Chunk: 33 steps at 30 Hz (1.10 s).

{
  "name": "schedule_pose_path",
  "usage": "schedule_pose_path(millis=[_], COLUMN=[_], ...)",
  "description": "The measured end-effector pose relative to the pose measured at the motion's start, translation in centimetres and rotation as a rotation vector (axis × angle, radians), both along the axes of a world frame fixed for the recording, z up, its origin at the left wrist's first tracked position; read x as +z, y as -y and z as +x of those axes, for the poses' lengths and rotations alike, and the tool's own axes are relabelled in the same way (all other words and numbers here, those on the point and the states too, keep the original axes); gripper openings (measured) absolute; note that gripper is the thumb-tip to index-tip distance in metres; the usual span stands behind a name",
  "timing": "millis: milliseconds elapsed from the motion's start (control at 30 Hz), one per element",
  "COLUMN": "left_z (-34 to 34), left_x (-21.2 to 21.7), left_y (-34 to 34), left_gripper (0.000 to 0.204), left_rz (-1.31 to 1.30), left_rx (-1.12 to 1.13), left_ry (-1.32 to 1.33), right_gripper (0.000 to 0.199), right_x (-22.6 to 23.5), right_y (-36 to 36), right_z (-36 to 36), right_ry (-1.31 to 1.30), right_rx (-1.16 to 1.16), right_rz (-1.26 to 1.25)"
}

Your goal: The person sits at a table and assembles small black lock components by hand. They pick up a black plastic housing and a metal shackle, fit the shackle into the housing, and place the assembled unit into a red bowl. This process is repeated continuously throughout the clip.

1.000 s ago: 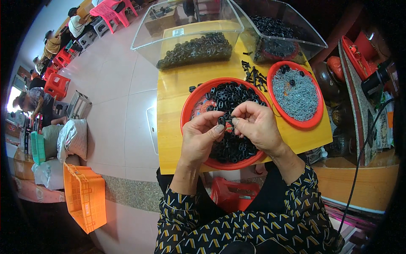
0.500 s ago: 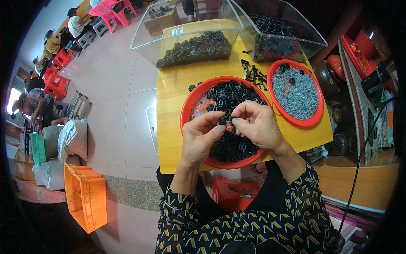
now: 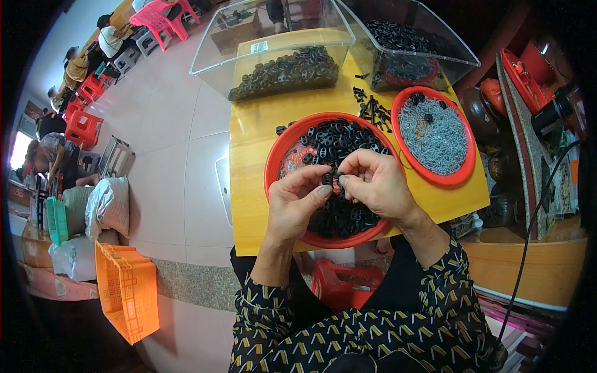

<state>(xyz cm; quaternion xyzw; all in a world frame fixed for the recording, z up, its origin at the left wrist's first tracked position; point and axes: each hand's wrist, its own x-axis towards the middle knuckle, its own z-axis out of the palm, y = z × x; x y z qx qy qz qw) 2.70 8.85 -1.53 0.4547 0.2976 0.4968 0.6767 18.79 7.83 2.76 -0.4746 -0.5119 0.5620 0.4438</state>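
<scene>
Over a round red tray (image 3: 270,168) heaped with small black oval plastic pieces with holes (image 3: 341,140), both my hands meet with thumbs and forefingers pinched. My left hand (image 3: 292,199) is closed on one small black plastic piece (image 3: 326,179). Almost touching it, my right hand (image 3: 378,185) pinches something small and dark, mostly covered by the fingertips. To the right, a second red tray (image 3: 471,140) holds many silver screws (image 3: 432,146), with a few black pieces on top. Several black screw-like parts (image 3: 374,112) lie loose on the yellow table (image 3: 252,137) between tray and bins.
Two clear plastic bins (image 3: 211,65) of black parts stand at the table's far side. An orange crate (image 3: 140,292) and stuffed sacks (image 3: 111,208) sit on the floor at left. A black cable (image 3: 528,230) hangs at right. Other people sit far left, near red stools (image 3: 84,127).
My hands stay nearly in place over the tray, with only slight finger movement at the small pieces. The view has shifted very slightly.
</scene>
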Motion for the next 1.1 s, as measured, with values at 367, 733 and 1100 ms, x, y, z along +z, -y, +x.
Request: schedule_pose_path(millis=[367, 733, 1100], left_z=[0.2, 0.4, 0.7], left_x=[0.2, -0.1, 0.1], left_y=[0.1, 0.4, 0.9], left_gripper=[0.026, 0.027, 0.027], left_rz=[0.007, 0.03, 0.172], left_rx=[0.003, -0.017, 0.094], left_ry=[0.014, 0.14, -0.007], right_gripper=[0.008, 0.017, 0.013], right_x=[-0.8, -2.0, -2.2], right_y=[-0.5, -1.4, -1.3], right_z=[0.4, 1.2, 0.9], right_ry=[-0.13, -0.375, -0.366], right_rx=[0.074, 0.242, 0.242], right_rz=[-0.068, -0.168, -0.103])
